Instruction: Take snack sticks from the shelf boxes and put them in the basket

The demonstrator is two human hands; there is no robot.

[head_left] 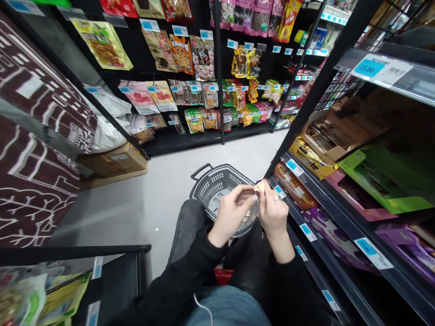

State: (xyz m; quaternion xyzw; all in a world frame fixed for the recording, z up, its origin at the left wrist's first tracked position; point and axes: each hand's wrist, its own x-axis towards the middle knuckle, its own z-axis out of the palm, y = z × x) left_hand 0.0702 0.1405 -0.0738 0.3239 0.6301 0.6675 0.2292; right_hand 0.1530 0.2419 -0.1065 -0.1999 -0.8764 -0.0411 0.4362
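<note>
Both hands come together above a grey plastic shopping basket [200, 192]. My right hand [274, 212] is closed and pinches a small beige piece [260, 186] that looks like folded paper or card; its exact kind is too small to tell. My left hand [231, 213] has its fingers curled, with thumb and fingertips at the left edge of this same piece. Below the hands, the basket stands on the floor between my knees, its handle folded out at the far left. Some small pale pieces lie in its bottom, partly hidden by my hands.
Close on the right runs a shelf rack [336, 222] with boxed snacks and blue-and-white price tags [373, 252]. Ahead, a black rack holds hanging snack bags [203, 59]. A cardboard box [115, 160] sits on the left, by a brown printed curtain [37, 181]. Another shelf corner [139, 248] juts in at lower left.
</note>
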